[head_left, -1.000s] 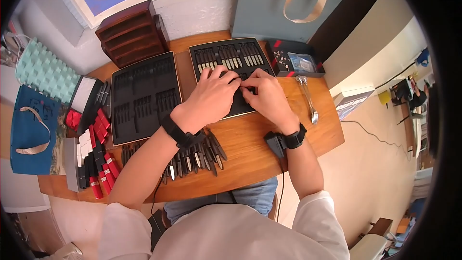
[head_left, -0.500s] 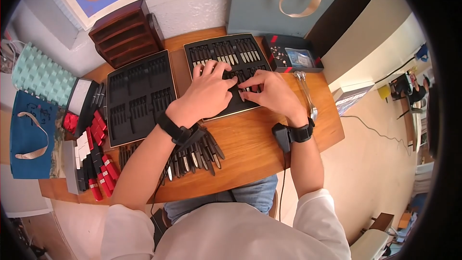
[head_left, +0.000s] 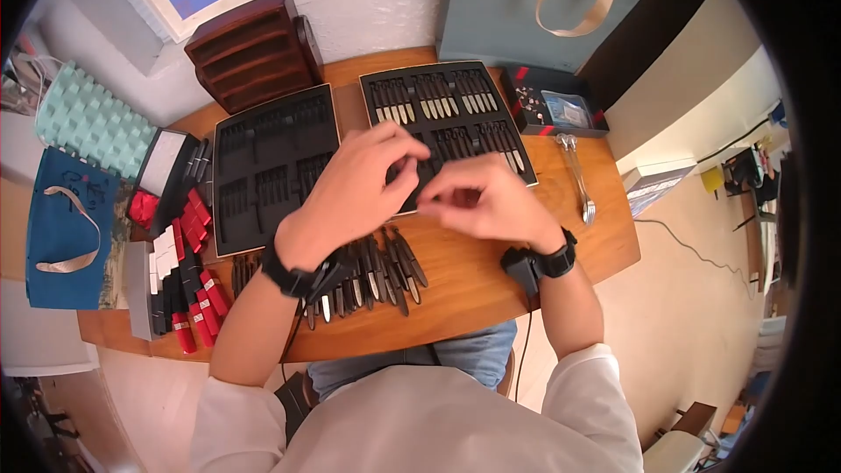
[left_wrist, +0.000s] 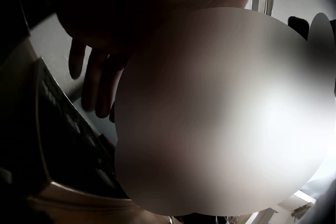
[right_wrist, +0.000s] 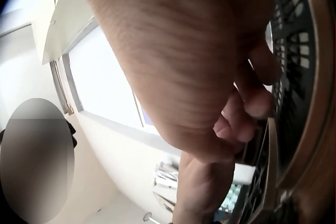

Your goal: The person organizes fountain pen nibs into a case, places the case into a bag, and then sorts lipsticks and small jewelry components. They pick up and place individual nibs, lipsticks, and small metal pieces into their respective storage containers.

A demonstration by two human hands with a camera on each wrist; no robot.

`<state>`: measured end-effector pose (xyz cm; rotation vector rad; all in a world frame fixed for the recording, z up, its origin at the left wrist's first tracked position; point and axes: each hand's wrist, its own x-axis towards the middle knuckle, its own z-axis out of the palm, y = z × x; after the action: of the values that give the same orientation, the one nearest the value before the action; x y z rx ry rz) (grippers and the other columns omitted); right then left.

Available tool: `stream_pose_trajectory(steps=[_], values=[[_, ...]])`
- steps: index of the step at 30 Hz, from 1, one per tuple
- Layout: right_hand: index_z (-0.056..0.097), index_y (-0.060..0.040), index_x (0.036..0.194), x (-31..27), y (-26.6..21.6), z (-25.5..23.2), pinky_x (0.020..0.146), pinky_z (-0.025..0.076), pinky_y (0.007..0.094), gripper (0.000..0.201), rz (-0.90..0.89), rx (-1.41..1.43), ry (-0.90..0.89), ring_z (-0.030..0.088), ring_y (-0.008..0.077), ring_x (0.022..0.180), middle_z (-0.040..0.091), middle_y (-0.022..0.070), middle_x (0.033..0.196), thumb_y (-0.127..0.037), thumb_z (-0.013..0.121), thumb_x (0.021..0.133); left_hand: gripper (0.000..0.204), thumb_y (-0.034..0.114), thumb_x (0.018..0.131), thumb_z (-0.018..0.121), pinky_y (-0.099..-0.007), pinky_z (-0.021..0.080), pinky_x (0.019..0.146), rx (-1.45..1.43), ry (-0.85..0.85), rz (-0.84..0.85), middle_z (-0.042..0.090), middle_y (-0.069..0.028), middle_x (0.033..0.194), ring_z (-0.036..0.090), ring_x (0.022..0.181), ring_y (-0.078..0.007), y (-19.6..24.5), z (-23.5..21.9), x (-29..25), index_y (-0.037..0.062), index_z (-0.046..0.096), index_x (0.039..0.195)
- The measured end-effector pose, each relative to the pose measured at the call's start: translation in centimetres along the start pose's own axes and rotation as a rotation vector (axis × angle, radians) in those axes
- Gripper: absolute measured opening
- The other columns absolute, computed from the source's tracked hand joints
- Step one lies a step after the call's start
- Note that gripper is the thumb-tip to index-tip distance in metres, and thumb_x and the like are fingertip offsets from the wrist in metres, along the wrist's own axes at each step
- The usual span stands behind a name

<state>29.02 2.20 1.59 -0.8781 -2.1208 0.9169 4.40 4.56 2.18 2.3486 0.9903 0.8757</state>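
Note:
The left hand [head_left: 355,180], palm down with loosely bent fingers, hovers over the gap between two black trays and holds nothing visible. Facing it is the right hand [head_left: 491,201], blurred, its bent fingers and thumb close together at the near edge of the right tray [head_left: 464,124]. No object shows between those fingers in the right wrist view. Dark-handled table knives [head_left: 434,98] lie in rows in that tray, partly hidden by the hands. The left tray [head_left: 263,160] holds dark forks in its slots. A loose pile of knives [head_left: 385,271] lies on the table below the left hand.
Several long-handled utensils [head_left: 578,180] lie right of the trays, near a small black box [head_left: 583,123]. Red, white and black packets [head_left: 197,285] crowd the left side. Behind stand a dark wooden rack [head_left: 254,48] and a grey-blue paper bag [head_left: 517,26].
Both hands have drawn back from the lower row of the right tray toward the person. Knives in that row's right part are now uncovered. The head view has shifted slightly.

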Motion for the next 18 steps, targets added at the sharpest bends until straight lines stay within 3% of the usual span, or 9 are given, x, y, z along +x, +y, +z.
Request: stream_pose_trajectory(steps=[1, 2, 3, 5, 6, 9, 10, 17, 18], values=[[0.084, -0.0043, 0.098, -0.2, 0.1, 0.8, 0.058, 0.05, 0.0308, 0.009, -0.023, 0.013, -0.072, 0.065, 0.0157, 0.063, 0.073, 0.0059, 0.078, -0.007, 0.088, 0.091, 0.017, 0.005, 0.101, 0.07, -0.0362, 0.054, 0.081, -0.116, -0.04, -0.1, 0.073, -0.0108, 0.113, 0.07, 0.095, -0.0266, 0.3, -0.4, -1.0, 0.0032, 0.077, 0.116], [0.084, -0.0046, 0.097, -0.2, -0.2, 1.4, 0.059, 0.053, 0.0333, 0.011, -0.04, -0.018, -0.134, 0.069, 0.0187, 0.064, 0.073, 0.0074, 0.076, -0.011, 0.09, 0.09, 0.015, 0.002, 0.103, 0.07, -0.0298, 0.049, 0.064, -0.122, 0.047, -0.011, 0.069, -0.0097, 0.092, 0.066, 0.073, -0.0178, 0.2, -0.3, -2.0, 0.003, 0.078, 0.116], [0.083, -0.0047, 0.098, -0.4, -0.1, 2.0, 0.06, 0.054, 0.0366, 0.015, -0.022, -0.089, -0.197, 0.07, 0.0236, 0.064, 0.072, 0.0078, 0.074, -0.016, 0.09, 0.09, 0.015, 0.002, 0.103, 0.07, -0.0298, 0.049, 0.064, -0.117, 0.049, -0.018, 0.069, -0.0097, 0.092, 0.066, 0.073, -0.0178, 0.4, -0.7, -3.1, 0.003, 0.078, 0.116], [0.081, -0.0052, 0.097, -0.2, -0.7, 2.8, 0.066, 0.057, 0.0454, 0.018, -0.083, -0.264, -0.233, 0.074, 0.0371, 0.072, 0.075, 0.0127, 0.078, -0.022, 0.086, 0.092, 0.016, 0.003, 0.107, 0.068, -0.0275, 0.048, 0.065, -0.315, -0.038, -0.287, 0.061, -0.0037, 0.077, 0.062, 0.07, -0.0097, 1.2, -1.9, -5.0, 0.0027, 0.078, 0.119], [0.081, -0.0052, 0.097, -0.1, -0.7, 3.1, 0.066, 0.057, 0.0454, 0.018, -0.085, -0.258, -0.237, 0.074, 0.0371, 0.072, 0.075, 0.0127, 0.078, -0.022, 0.086, 0.092, 0.016, 0.006, 0.11, 0.067, -0.0255, 0.044, 0.063, -0.468, 0.034, -0.309, 0.055, 0.0022, 0.071, 0.055, 0.067, -0.0051, 0.8, -1.5, -5.9, 0.001, 0.077, 0.122], [0.08, -0.0055, 0.099, -0.2, -0.5, 3.3, 0.069, 0.058, 0.0483, 0.018, -0.064, -0.31, -0.25, 0.073, 0.0411, 0.075, 0.075, 0.0131, 0.078, -0.021, 0.085, 0.091, 0.019, 0.008, 0.111, 0.068, -0.0255, 0.042, 0.059, -0.885, 0.161, -0.5, 0.063, 0.0023, 0.079, 0.052, 0.066, -0.0033, 0.4, -2.2, -7.8, 0.0017, 0.077, 0.126], [0.08, -0.0055, 0.1, -0.2, -0.7, 3.2, 0.066, 0.057, 0.045, 0.018, -0.06, -0.314, -0.251, 0.072, 0.0357, 0.07, 0.073, 0.0106, 0.076, -0.02, 0.086, 0.09, 0.019, 0.009, 0.112, 0.067, -0.0239, 0.042, 0.061, -0.975, 0.183, -0.472, 0.064, 0.0037, 0.081, 0.052, 0.068, -0.003, -0.2, -2.3, -8.1, 0.0005, 0.077, 0.126], [0.08, -0.005, 0.101, -0.1, -0.2, 3.4, 0.061, 0.055, 0.0395, 0.019, -0.143, -0.296, -0.185, 0.069, 0.0277, 0.066, 0.074, 0.0088, 0.093, -0.013, 0.089, 0.085, 0.018, 0.006, 0.109, 0.072, -0.0224, 0.05, 0.073, -0.935, 0.199, -0.495, 0.067, 0.0016, 0.092, 0.062, 0.08, -0.0062, -0.6, -0.5, -8.1, 0.0007, 0.078, 0.125], [0.08, -0.005, 0.101, 0.0, -0.3, 3.4, 0.061, 0.055, 0.0395, 0.019, -0.143, -0.295, -0.187, 0.069, 0.0277, 0.066, 0.074, 0.0088, 0.093, -0.013, 0.089, 0.085, 0.018, 0.004, 0.107, 0.074, -0.0227, 0.051, 0.075, -0.845, 0.168, -0.367, 0.069, 0.0, 0.098, 0.065, 0.084, -0.007, -0.9, 0.0, -8.2, 0.0009, 0.078, 0.125]])
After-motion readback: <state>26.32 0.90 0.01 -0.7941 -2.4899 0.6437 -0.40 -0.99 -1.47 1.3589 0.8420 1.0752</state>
